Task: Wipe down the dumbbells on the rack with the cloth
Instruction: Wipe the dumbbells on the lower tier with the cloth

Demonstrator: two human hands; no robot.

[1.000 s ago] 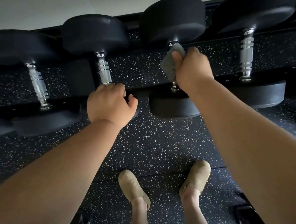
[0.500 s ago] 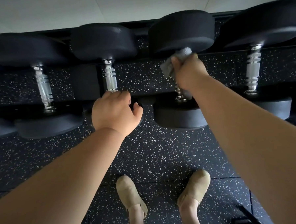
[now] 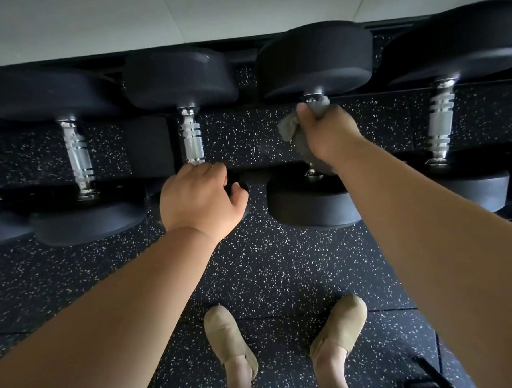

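Observation:
Several black dumbbells with chrome handles lie side by side on a low black rack (image 3: 238,166). My right hand (image 3: 329,136) holds a grey cloth (image 3: 290,129) wrapped around the handle of the third dumbbell (image 3: 313,60), near its far head; that handle is almost fully hidden. My left hand (image 3: 198,199) rests on the near head of the second dumbbell (image 3: 191,138), fingers curled over its edge at the bottom of the chrome handle. More dumbbells lie at the left (image 3: 77,155) and the right (image 3: 441,124).
The floor (image 3: 282,263) is dark rubber with white speckles. My two feet in tan shoes (image 3: 226,337) stand just in front of the rack. A pale wall (image 3: 150,18) runs behind it. A dark object (image 3: 427,377) lies at the bottom right.
My right hand has slid the cloth up the third dumbbell's handle toward the far head. The view has tilted, so the rack sits lower in frame. The left hand stays on the second dumbbell.

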